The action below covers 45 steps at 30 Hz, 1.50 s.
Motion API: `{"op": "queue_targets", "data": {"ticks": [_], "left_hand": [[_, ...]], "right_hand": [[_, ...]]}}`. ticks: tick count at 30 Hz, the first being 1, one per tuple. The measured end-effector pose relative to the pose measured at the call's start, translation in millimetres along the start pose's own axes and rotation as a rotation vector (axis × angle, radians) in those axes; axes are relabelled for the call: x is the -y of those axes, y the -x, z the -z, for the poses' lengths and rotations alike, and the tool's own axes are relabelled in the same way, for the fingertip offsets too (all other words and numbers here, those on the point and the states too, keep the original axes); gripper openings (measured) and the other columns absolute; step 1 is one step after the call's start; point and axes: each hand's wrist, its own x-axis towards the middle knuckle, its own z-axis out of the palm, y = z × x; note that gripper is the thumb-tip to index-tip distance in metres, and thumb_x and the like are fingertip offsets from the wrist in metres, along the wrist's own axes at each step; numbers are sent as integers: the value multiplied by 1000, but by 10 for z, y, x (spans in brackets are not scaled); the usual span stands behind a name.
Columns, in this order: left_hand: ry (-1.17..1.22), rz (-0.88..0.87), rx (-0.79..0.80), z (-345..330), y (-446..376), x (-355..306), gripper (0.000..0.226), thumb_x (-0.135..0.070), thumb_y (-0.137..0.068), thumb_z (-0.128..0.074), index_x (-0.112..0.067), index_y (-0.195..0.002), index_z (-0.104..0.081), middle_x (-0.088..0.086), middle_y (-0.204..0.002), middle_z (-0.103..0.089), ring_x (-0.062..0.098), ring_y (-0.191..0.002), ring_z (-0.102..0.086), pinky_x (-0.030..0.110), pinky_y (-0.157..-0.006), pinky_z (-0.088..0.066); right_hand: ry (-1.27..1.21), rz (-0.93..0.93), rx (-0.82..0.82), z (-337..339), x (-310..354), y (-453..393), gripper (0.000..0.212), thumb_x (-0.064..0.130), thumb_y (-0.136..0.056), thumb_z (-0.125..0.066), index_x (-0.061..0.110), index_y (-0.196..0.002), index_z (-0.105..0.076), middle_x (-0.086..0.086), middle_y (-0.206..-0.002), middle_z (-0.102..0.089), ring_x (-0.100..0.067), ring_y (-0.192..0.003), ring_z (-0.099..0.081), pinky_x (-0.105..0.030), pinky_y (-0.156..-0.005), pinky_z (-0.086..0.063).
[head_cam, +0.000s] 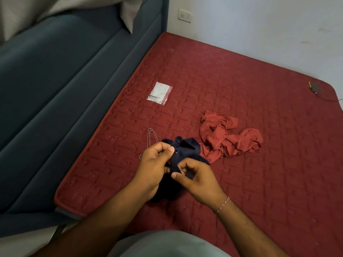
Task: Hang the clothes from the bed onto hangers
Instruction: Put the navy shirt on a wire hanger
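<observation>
Both hands, left hand (155, 162) and right hand (196, 178), pinch the navy shirt (187, 148) at frame centre, fingers closed on its placket. A wire hanger (151, 138) lies just left on the bed (259, 89); a red shirt (228, 137) lies crumpled right, a plastic packet (160, 93) above.

The bed (241, 80) has a dark red cloth cover, matt and quilted, stitched in a raised curling pattern with a corded edge. The navy garment (187, 147) is soft matt cloth, with small buttons that catch a faint shine. The rust-red garment (232, 138) beside it is thin, crumpled cloth, also matt. The hanger (151, 136) is thin bare metal wire with a dull silver gleam. The packet (159, 92) looks like glossy clear plastic over white printed paper. The blue-grey headboard (65, 89) is upholstered in smooth, matt fabric with padded channels. The wall (269, 25) is matt paint, scuffed in places.
</observation>
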Motion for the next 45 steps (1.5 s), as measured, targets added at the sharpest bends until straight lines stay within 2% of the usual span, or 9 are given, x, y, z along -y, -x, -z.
{"op": "queue_targets", "data": {"ticks": [6,11,16,26,33,36,39,42,45], "left_hand": [[-161,-24,244,248,-198,227,18,-25,-93,-58,-21,-104,-72,4,-95,-66,17,-89,-57,30,-81,-48],[-644,-150,340,606,-397,305,6,-26,-88,-66,-30,-86,-69,-8,-75,-67,3,-71,-59,30,-69,-48],[-705,-154,372,957,-628,76,11,-24,-90,-80,-29,-81,-74,-10,-73,-70,1,-69,-61,26,-66,-48],[-850,230,1029,1281,-1068,-422,13,-20,-97,-72,-18,-85,-75,-10,-77,-63,4,-76,-53,22,-74,-43],[-243,398,861,1187,-1242,-737,14,-6,-91,-61,-3,-87,-74,6,-77,-72,9,-64,-67,19,-61,-54],[-779,135,773,952,-1440,-1059,10,-10,-93,-74,-8,-83,-74,-5,-74,-72,4,-66,-63,21,-67,-50],[-1249,-335,195,603,-1515,-1174,14,-31,-84,-84,-23,-76,-76,-12,-71,-70,3,-70,-64,28,-71,-49],[-981,-487,-27,261,-1243,-1027,12,-29,-83,-84,-24,-76,-76,-13,-65,-65,-1,-59,-57,19,-61,-43],[-545,-251,38,115,-1009,-688,15,-15,-90,-80,-21,-77,-76,-9,-67,-67,1,-59,-55,21,-63,-45]], "right_hand": [[-453,-36,-94,-38,178,-163,11,15,-95,-69,7,-93,-62,3,-76,-60,-10,-70,-53,-24,-66,-45],[-630,-114,-157,138,221,-235,16,17,-96,-55,1,-96,-51,-7,-73,-57,-9,-60,-52,-20,-57,-46],[-332,-191,-52,454,28,-276,16,19,-95,-71,10,-86,-63,-12,-66,-51,-19,-59,-39,-25,-52,-34],[212,-292,560,933,-78,-504,29,27,-91,-79,23,-67,-64,10,-63,-52,-7,-61,-47,-28,-59,-38],[-460,-339,437,1246,72,-596,30,5,-94,-52,16,-72,-69,5,-65,-57,-5,-59,-50,-18,-57,-40],[101,-296,462,1406,160,-813,29,12,-100,-64,14,-71,-67,4,-66,-56,-8,-62,-50,-20,-59,-38],[739,-200,-1,1397,250,-995,30,29,-96,-70,17,-68,-65,7,-62,-59,-13,-60,-55,-22,-58,-40],[604,-144,-403,1176,312,-918,15,29,-91,-73,21,-78,-74,11,-66,-66,-10,-65,-62,-27,-64,-45],[119,-347,-401,928,159,-786,25,20,-92,-73,17,-67,-68,6,-60,-64,-11,-54,-55,-27,-57,-43]]}}
